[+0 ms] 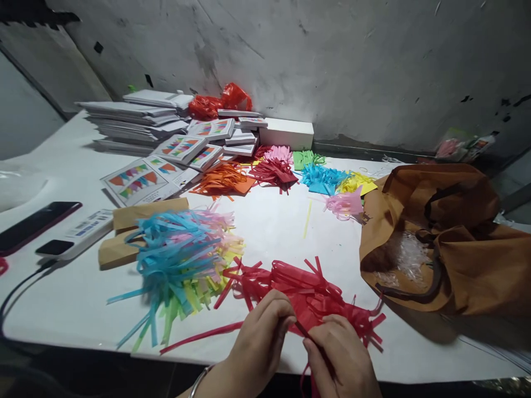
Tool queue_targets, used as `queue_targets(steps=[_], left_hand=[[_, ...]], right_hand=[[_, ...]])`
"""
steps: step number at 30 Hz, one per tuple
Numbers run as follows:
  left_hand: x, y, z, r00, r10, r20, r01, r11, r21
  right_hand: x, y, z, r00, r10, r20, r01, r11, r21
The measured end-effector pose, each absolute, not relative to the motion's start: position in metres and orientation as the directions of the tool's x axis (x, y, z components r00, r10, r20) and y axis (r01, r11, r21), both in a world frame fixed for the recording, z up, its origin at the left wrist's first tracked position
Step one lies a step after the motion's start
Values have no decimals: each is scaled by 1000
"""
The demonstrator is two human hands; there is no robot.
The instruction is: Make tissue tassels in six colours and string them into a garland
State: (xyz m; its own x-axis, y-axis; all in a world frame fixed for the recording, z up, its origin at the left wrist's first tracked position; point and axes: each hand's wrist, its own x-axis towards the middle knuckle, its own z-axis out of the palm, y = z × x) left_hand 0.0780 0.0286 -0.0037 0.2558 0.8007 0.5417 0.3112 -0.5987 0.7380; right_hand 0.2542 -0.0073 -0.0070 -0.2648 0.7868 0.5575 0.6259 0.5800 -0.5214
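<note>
Both my hands work at the near edge of the white table [274, 221]. My left hand [259, 340] is closed, pinching the base of a red fringed paper tassel [302, 290]. My right hand [338, 356] is closed too, fingers pinched on the same red tassel where its strips gather. The red strips fan out away from me across the table. Just left of them lies a finished bunch of blue, pink, yellow and green tassels [182, 260], touching the red strips.
Piles of orange, red, pink, green, blue and yellow fringed paper [286, 168] lie mid-table. Printed packets [136, 179] and stacked white cards [133, 119] sit back left. A brown bag [452, 237] is at right. A phone [35, 224] and power strip [78, 235] are at left.
</note>
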Motion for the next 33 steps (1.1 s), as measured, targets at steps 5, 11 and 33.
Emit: queue_targets(steps=[5,11,33], left_hand=[[39,42,18,-107,897,429,218,-400,890],[-61,108,72,-774,527,352,148,-390,909],[62,69,-31,664,740,107,706,-668,237]], right_hand=[[263,-14,-19,-7,826,564,702,405,-585],[257,-10,-48,-191,765,616,792,490,-363],[323,8,-89,-25,817,575,994,-40,100]])
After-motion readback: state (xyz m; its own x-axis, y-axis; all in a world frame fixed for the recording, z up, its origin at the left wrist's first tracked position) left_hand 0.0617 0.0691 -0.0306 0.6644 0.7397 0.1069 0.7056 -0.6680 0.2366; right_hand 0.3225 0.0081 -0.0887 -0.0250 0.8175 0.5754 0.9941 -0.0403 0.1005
